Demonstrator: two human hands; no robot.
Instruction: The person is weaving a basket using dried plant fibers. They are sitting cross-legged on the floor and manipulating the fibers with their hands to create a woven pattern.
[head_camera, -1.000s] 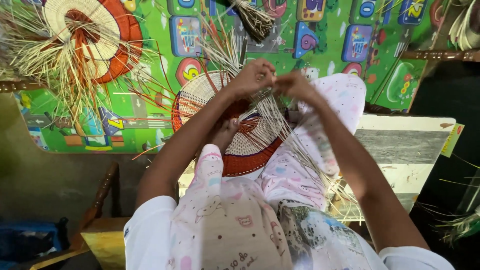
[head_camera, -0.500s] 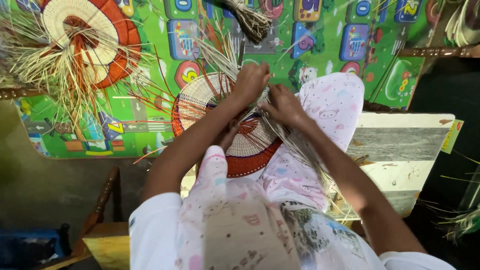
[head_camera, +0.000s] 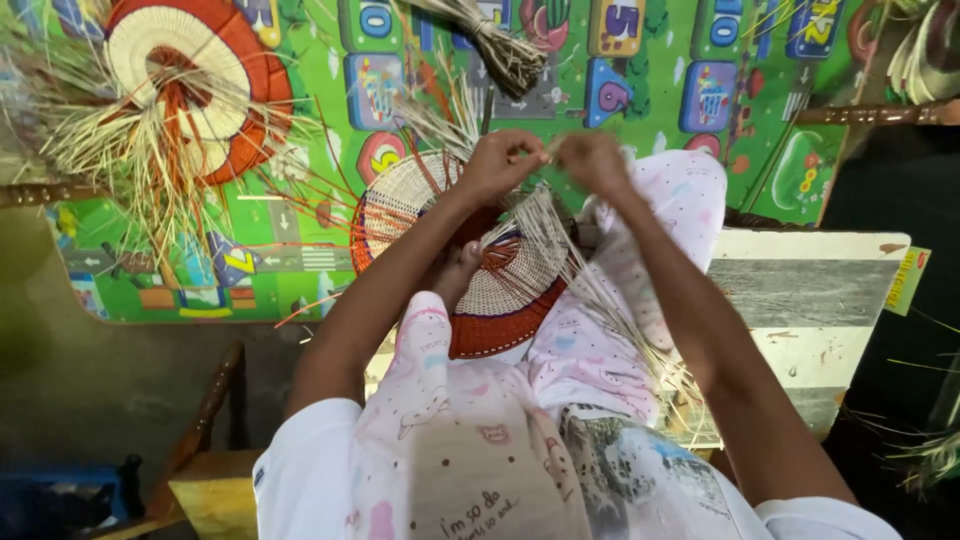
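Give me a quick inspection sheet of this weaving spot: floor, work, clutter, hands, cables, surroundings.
Surface: green play mat on the floor.
Job's things: round woven piece with an orange rim, on the lap; loose straw strands trailing from it.
Clutter: second woven disc with loose ends; tied straw bundle.
Hands: left hand and right hand both pinch strands at the piece's far edge.
Cables: nothing seen.
Surroundings: painted board at right; wooden stool at lower left.

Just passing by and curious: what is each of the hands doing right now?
Left hand: closed, pinching pale straw strands at the woven disc's edge.
Right hand: closed on the same strands.
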